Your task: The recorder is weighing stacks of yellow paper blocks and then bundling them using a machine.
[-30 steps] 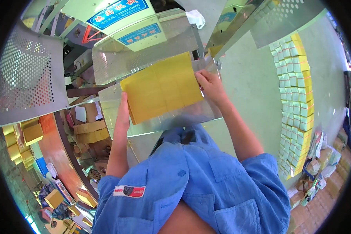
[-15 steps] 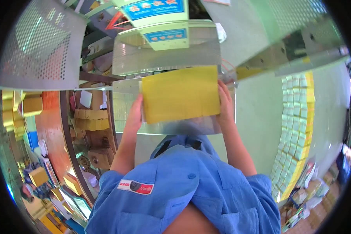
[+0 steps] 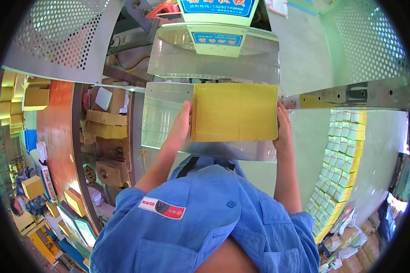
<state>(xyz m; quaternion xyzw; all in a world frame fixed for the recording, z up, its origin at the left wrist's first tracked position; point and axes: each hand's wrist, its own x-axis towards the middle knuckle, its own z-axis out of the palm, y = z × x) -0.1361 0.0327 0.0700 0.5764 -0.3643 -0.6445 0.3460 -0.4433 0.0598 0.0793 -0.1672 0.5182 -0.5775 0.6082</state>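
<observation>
A thick stack of yellow paper (image 3: pixel 235 112) is held flat in front of my body, its top sheet facing up. My left hand (image 3: pixel 181 125) presses against the stack's left side, where layered edges show. On the opposite side my right hand (image 3: pixel 283 127) grips the right edge, with the fingers along it and partly hidden. Behind and under the stack lies a shiny metal plate (image 3: pixel 165 113) of a machine. Whether the stack rests on this plate or hangs just above it, I cannot tell.
A raised metal guard (image 3: pixel 214 59) stands beyond the stack. Perforated panels (image 3: pixel 68 41) flank it, and a metal bar (image 3: pixel 346 96) runs right. Several banded yellow-and-white bundles (image 3: pixel 339 168) line the right floor. At left are a reddish-brown tabletop (image 3: pixel 54 136), cardboard (image 3: pixel 107 123) and a person (image 3: pixel 23 200).
The stack has turned from a tilt to nearly level and shifted right in the view, both hands still on its sides. The machine has shifted right in the picture too.
</observation>
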